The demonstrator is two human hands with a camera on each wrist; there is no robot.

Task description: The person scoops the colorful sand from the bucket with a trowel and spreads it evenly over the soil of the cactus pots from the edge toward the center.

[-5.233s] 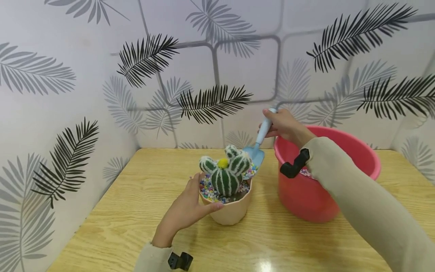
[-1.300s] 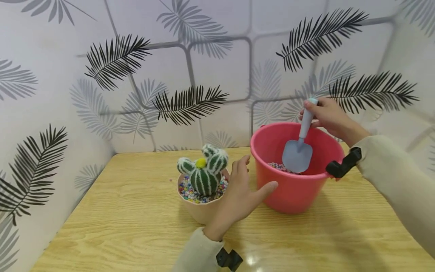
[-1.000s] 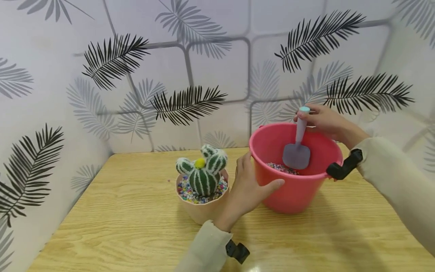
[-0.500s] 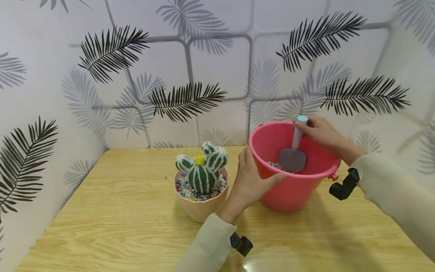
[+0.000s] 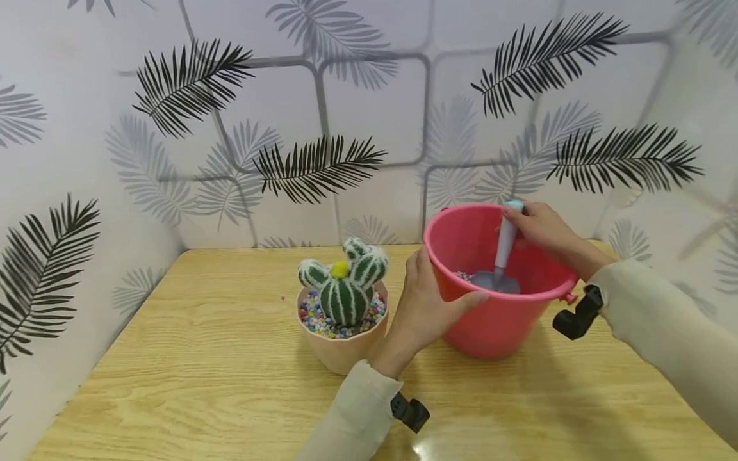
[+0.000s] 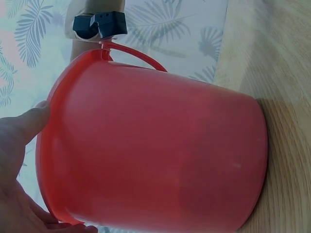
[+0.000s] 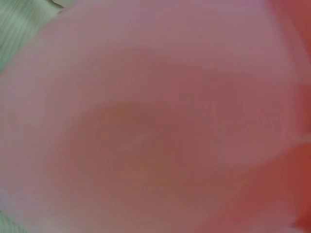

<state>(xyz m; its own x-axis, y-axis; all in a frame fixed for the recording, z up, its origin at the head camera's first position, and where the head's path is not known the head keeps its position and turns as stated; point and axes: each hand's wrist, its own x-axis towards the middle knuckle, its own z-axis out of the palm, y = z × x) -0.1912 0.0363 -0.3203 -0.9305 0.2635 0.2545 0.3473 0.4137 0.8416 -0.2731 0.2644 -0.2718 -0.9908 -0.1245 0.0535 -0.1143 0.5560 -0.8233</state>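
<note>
My right hand [image 5: 542, 227] holds the handle of a small blue-grey trowel [image 5: 505, 242], tilted inside the red bucket [image 5: 490, 330]. The lower part of its blade is hidden behind the near rim. Pale beads [image 5: 463, 275] show at the bucket's bottom. Against the bucket's left side rests my left hand [image 5: 426, 301], thumb and fingers spread at the rim. In the left wrist view that left hand [image 6: 14, 165] touches the rim too. Left of it stands a peach pot [image 5: 340, 352] with a white-striped cactus [image 5: 344, 301] among colourful beads. Red blur fills most of the right wrist view.
A wooden table [image 5: 202, 358] carries the pot and the bucket. One pink bead [image 5: 282, 298] lies loose to the left of the pot. Behind the table rises a leaf-patterned wall [image 5: 369, 115].
The trowel has gone from the pot to the bucket, its blade now lower and tilted. My left hand has left the pot for the bucket's side. Beads cover more of the pot.
</note>
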